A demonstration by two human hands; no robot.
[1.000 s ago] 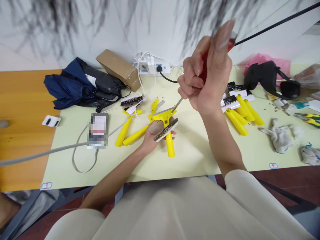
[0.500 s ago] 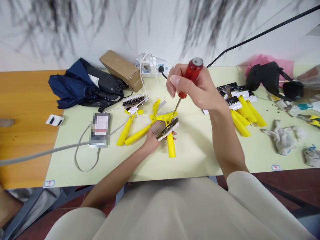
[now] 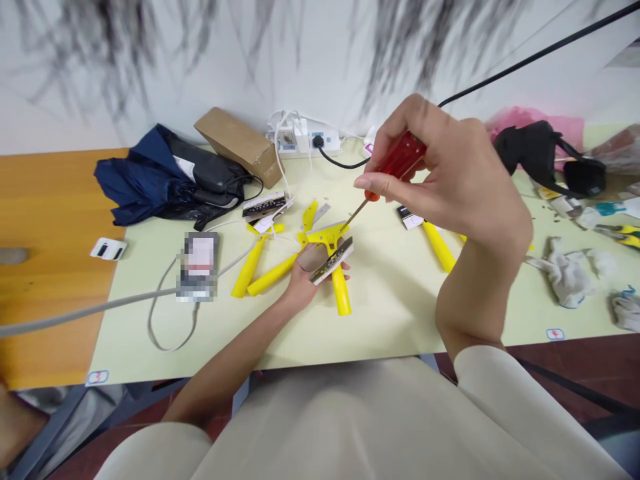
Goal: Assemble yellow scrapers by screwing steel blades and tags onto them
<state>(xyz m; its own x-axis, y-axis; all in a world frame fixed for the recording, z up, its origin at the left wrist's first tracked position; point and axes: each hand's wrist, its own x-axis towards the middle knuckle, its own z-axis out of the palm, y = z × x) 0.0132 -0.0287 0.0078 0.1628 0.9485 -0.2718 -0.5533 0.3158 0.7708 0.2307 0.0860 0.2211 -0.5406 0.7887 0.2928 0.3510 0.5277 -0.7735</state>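
Observation:
My right hand [image 3: 445, 170] is wrapped round the red handle of a screwdriver [image 3: 356, 217], which leans to the right. Its tip meets the right end of the head of a yellow T-shaped scraper [image 3: 341, 293]. From below, my left hand [image 3: 303, 275] grips this scraper, its fingers partly hidden behind a black-and-white printed card [image 3: 333, 260]. Just left of the scraper lie other yellow-handled scrapers [image 3: 273, 275], one with a metal blade [image 3: 321, 213] beside its yellow end.
Several yellow handles [image 3: 439, 247] and cards [image 3: 410, 217] lie partly behind my right arm. Along the wall are a cardboard box [image 3: 240, 143], a power strip [image 3: 327, 143] and a dark blue bag [image 3: 137, 177]. A blurred-out device [image 3: 199, 267] with a cable lies left; crumpled white gloves [image 3: 565, 273] lie right.
My right hand has swung to the right, and the screwdriver now leans further over while its tip stays at the scraper head. My left hand has hardly moved.

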